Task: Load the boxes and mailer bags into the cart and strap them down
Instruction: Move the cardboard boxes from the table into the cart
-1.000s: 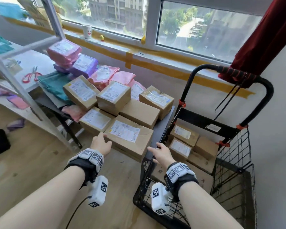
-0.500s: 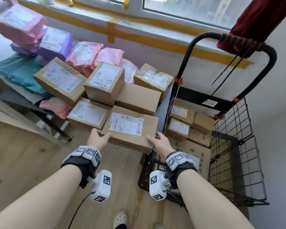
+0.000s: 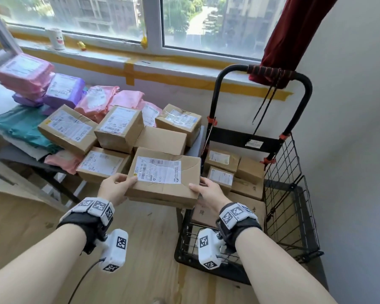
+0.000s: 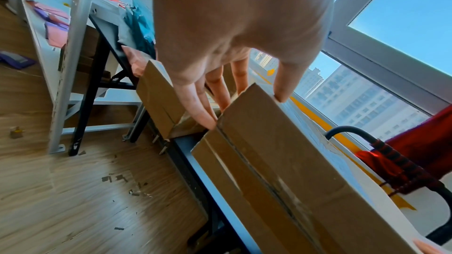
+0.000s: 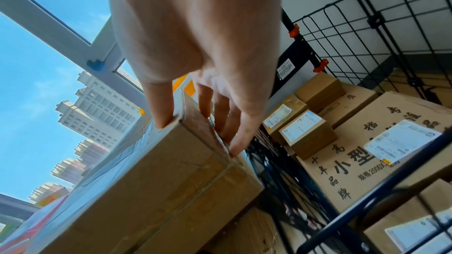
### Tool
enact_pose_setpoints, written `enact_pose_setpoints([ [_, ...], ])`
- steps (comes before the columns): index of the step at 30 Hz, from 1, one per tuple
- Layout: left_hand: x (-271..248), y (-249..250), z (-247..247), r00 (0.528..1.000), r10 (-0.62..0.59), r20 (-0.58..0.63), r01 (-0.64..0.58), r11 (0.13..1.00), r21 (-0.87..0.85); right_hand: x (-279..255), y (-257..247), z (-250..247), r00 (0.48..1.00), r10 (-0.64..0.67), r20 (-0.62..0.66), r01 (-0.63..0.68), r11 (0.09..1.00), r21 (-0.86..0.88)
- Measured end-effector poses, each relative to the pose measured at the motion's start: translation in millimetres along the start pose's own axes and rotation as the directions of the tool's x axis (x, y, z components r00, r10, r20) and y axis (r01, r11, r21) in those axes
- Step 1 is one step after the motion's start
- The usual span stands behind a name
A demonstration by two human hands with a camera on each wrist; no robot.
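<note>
Both hands clamp one flat cardboard box, a creased brown carton with a white shipping label on top and a taped seam along its side, held at the table's near right corner, beside the cart. The left hand grips the box's near left corner, thumb on top and fingers underneath; the right hand grips the near right corner the same way, thumb on the top edge and fingers curled against the end face. The box tilts slightly, its near edge jutting past the dark table edge over the wooden floor. Behind it on the table lie five more cardboard boxes, four labelled and one plain, crowded edge to edge. Toward the table's far left sit soft, crinkled plastic mailer bags: several pink, at least two purple, and teal ones at the left edge; the exact count is unclear. The cart is black wire mesh with a tubular handle wrapped in a red-and-black strap. Three small boxes sit at its back on larger printed cartons, leaving open room above them and along the right mesh wall.
</note>
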State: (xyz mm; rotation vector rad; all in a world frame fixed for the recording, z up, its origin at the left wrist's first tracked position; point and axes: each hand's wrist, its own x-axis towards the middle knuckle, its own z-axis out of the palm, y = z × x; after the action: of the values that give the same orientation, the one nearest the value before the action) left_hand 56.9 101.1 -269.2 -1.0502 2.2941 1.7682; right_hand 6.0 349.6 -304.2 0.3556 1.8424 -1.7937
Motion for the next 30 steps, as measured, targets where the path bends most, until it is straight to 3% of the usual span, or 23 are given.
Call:
enact_pose_setpoints([
  [7,-55.7,41.0,81.9,0.991,0.011,0.134,-0.005,0.999,-0.045,-31.4,-12.3,-105.3,0.999,-0.047,-0.009,0.047,0.998,0.03],
  [16,-77.1,71.6,217.2,0.938,-0.065,0.339,0.052,0.998,0.048,-35.3,-4.2,-241.2,0.984,-0.021,-0.176,0.021,1.0,0.001],
  [26,6.8,72.8,314.5,0.859,-0.145,0.491,0.036,0.974,0.223,38.5,15.1,-298.9,0.948,0.084,-0.307,-0.088,0.996,0.002],
  [30,59.1,68.5,351.0,0.833,-0.215,0.51,0.104,0.966,0.236,86.2,27.5,-307.0,0.916,0.138,-0.377,-0.145,0.989,0.011],
])
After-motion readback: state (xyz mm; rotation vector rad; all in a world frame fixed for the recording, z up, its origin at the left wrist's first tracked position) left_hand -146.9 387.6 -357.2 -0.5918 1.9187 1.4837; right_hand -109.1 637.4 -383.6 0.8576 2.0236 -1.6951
